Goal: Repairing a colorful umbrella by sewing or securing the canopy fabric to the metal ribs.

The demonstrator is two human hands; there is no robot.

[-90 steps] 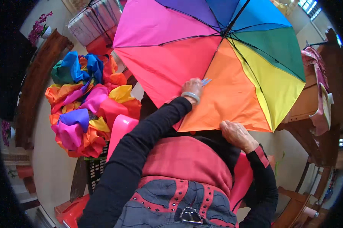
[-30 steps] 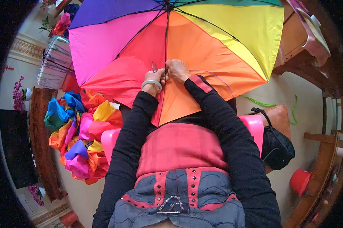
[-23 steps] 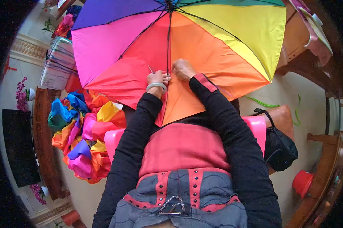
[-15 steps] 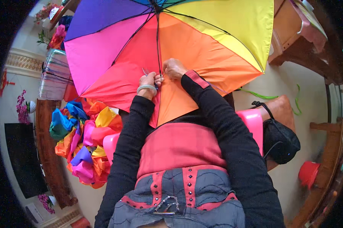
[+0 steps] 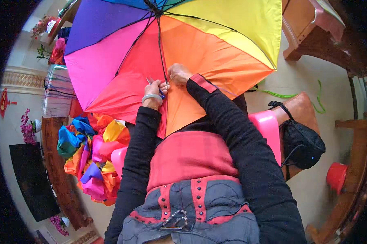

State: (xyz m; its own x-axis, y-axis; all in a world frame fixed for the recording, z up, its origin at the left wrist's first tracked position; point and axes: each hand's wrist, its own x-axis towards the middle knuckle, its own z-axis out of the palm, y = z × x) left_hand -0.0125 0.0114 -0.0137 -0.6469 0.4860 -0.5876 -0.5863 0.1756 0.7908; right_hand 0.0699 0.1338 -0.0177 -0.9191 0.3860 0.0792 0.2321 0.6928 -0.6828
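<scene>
An open umbrella (image 5: 199, 44) with rainbow panels and thin black ribs spreads in front of me, its inner side facing up. My left hand (image 5: 153, 88), with a pale bangle at the wrist, is closed around small scissors (image 5: 162, 95). Their metal tips poke out above the fingers and a bit of blue handle shows below. Close beside it, my right hand (image 5: 178, 75) is closed in a pinch at the rib (image 5: 162, 53) between the red and orange panels. Whatever its fingertips grip is too small to tell.
Crumpled rainbow cloth (image 5: 96, 156) lies in a heap at my left, near a wrapped, tied bundle (image 5: 59, 91). At my right are a pink plastic seat edge (image 5: 268, 132), a black drawstring bag (image 5: 303, 146), green straps (image 5: 283, 95) on the floor and a red bucket (image 5: 336, 177).
The whole view has shifted slightly, so the umbrella and both hands sit a little farther left. Both hands stay at the same rib, with the scissors still in the left.
</scene>
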